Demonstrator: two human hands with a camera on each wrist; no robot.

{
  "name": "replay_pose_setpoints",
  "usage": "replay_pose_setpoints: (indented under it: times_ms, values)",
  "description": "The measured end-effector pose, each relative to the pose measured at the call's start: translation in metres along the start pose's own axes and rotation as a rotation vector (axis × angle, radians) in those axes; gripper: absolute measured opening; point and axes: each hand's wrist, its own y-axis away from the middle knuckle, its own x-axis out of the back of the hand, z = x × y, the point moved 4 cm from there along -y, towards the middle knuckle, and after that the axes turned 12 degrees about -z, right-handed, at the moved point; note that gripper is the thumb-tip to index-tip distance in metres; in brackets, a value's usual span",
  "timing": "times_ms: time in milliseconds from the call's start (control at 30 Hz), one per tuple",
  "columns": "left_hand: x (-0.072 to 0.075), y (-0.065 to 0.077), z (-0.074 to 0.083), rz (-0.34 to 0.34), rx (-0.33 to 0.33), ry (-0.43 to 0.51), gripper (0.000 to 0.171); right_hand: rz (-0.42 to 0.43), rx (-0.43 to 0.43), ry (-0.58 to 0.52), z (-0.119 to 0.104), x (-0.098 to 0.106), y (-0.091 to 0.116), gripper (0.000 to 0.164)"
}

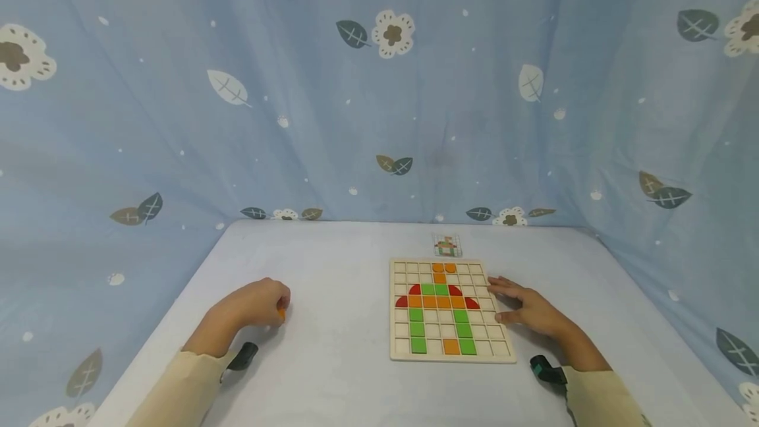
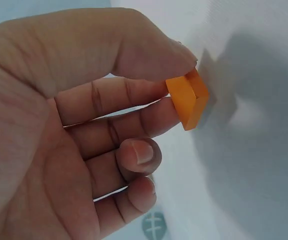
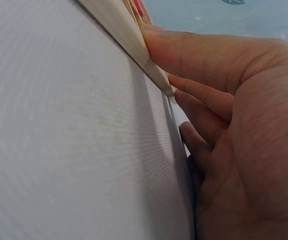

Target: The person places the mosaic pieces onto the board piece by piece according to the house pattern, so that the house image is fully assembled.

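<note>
My left hand [image 1: 261,302] is over the left part of the table and pinches an orange square tile [image 2: 186,97] between thumb and fingertips. In the head view most of that tile is hidden by the fingers. A wooden grid board [image 1: 400,328] lies right of the middle, with green, orange and red pieces set in its cells. My right hand [image 1: 528,308] rests at the board's right edge, thumb and fingers spread and touching the rim. From the right wrist view, the thumb lies against the board's side [image 3: 129,37].
Behind the board lies a small picture card [image 1: 447,246] with a coloured grid figure. A white cloth covers the table [image 1: 332,361]. A blue curtain [image 1: 296,84] with leaves and flowers hangs at the back and sides.
</note>
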Motion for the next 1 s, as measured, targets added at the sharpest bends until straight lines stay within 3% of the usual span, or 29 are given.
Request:
replay_pose_setpoints:
  times_ms: [467,667,1000]
  values:
    - [0.023,-0.007,0.025,0.043,-0.077,-0.081,0.012,0.01,-0.009,-0.017,0.005,-0.001,-0.001,0.071]
    - [0.032,-0.011,0.033,0.053,-0.096,-0.114,0.02,0.007,0.002,-0.017,0.002,-0.001,-0.001,0.07]
    - [0.033,-0.023,0.054,0.058,-0.128,-0.119,0.015,0.014,-0.004,-0.038,0.001,-0.001,0.001,0.071]
